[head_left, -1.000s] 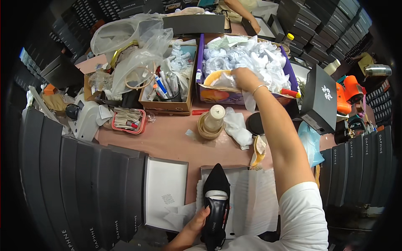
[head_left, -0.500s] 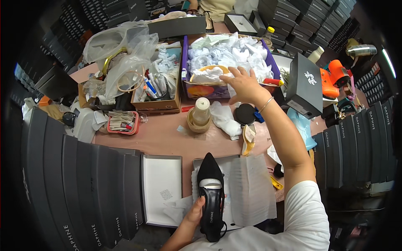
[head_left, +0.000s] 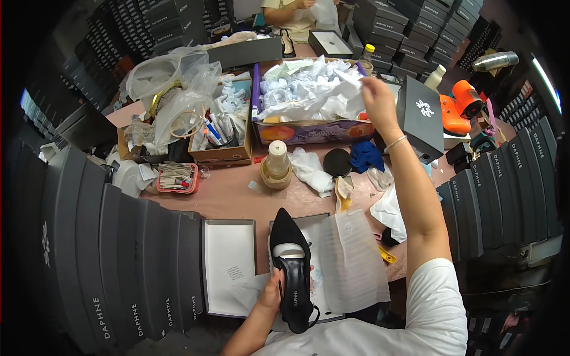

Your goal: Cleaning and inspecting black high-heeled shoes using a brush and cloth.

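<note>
While the left hand grips a black pointed-toe slingback shoe by its side, insole up and toe pointing away from the person, above an open grey shoebox, the right hand stretches across the table, fingertips pinched on a white tissue sheet at the purple carton heaped with crumpled paper. From here I see a ribbed foam sheet lying over the shoebox's right side and a shallow white-lined lid just left.
</note>
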The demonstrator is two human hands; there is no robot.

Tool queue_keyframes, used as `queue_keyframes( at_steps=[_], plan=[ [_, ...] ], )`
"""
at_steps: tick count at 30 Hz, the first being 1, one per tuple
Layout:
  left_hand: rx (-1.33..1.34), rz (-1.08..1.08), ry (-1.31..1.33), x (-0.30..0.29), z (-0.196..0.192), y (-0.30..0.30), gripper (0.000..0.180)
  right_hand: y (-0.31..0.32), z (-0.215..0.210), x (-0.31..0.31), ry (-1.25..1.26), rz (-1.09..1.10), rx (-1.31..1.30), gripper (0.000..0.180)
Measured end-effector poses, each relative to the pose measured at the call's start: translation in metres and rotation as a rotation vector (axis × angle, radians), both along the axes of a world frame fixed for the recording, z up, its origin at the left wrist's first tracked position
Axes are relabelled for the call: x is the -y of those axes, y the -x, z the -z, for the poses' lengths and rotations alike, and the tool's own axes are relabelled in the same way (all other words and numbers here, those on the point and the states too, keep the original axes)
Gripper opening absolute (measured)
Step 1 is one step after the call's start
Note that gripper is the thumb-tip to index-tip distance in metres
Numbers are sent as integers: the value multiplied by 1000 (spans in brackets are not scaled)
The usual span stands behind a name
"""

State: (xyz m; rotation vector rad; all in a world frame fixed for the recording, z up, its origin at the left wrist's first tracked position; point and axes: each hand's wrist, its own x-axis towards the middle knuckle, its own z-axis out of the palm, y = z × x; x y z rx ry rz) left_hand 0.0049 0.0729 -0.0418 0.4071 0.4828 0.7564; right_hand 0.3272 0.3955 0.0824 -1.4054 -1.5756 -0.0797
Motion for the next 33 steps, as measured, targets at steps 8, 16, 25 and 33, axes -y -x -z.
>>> queue_keyframes(
  at_steps=[8, 16, 25, 33],
  plan=[
    [-363, -245, -16, -14, -52, 86, 89, 47, -31, 148, 134, -282, -330, 21],
    [-255, -301, 157, 3, -8, 110, 74, 32, -2, 66, 85, -236, -700, 25],
    [-187, -291, 174, -18, 7, 87, 82, 68, 73, -84, 561, -406, 539, 29],
    [-174, -290, 214, -25, -8, 104, 92, 142, 53, 4, 402, -391, 569, 10]
  ],
)
